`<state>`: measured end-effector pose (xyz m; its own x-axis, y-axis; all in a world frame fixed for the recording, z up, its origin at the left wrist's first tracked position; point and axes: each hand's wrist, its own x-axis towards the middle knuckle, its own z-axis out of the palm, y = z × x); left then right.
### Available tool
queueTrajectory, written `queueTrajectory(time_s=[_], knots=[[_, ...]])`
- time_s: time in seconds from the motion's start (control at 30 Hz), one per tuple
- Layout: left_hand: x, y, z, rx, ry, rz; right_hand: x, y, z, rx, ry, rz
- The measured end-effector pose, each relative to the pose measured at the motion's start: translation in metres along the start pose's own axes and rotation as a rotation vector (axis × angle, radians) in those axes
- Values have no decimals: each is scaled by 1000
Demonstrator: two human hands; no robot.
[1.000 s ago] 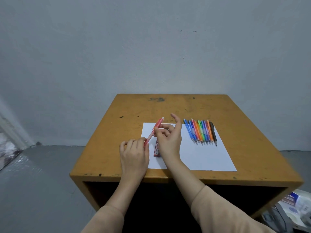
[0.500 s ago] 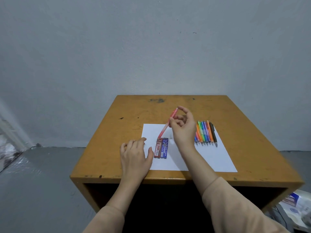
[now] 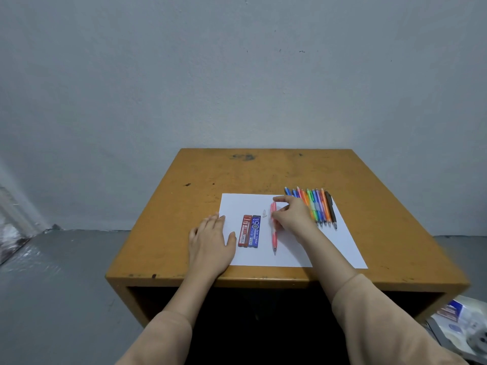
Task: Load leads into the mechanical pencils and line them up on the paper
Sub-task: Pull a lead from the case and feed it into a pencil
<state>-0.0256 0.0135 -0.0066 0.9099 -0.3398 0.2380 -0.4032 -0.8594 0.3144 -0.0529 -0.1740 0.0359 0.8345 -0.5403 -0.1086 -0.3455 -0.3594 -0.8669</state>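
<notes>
We seem nearly done: the row of mechanical pencils (image 3: 317, 209) lies across the paper (image 3: 319, 250), while our right hand (image 3: 291, 219) pinches the pink pencil (image 3: 274, 234), lying mid-sheet near the lead cases (image 3: 249, 231) and not yet aligned, and our left hand (image 3: 210, 242) rests flat.

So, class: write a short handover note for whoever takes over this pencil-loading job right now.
Left hand: open, flat at the left edge of the paper.
Right hand: pinches the pink pencil, laid on the paper apart from the row of pencils.
Red lead case and blue lead case lie side by side left of it.
Done: that row lined up at the paper's right.
Left: probably move the pink pencil into the row.
</notes>
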Motion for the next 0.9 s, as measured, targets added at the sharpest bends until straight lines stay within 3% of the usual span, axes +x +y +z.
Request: queueTrajectory(time_s=[0.57, 0.77, 0.9], knots=[[2, 4, -3, 3, -55, -44, 0, 7, 6, -187, -41, -46], [1, 5, -4, 3, -55, -52, -6, -2, -3, -167, -13, -177], [1, 4, -4, -3, -46, -50, -12, -16, -2, -266, -96, -288]])
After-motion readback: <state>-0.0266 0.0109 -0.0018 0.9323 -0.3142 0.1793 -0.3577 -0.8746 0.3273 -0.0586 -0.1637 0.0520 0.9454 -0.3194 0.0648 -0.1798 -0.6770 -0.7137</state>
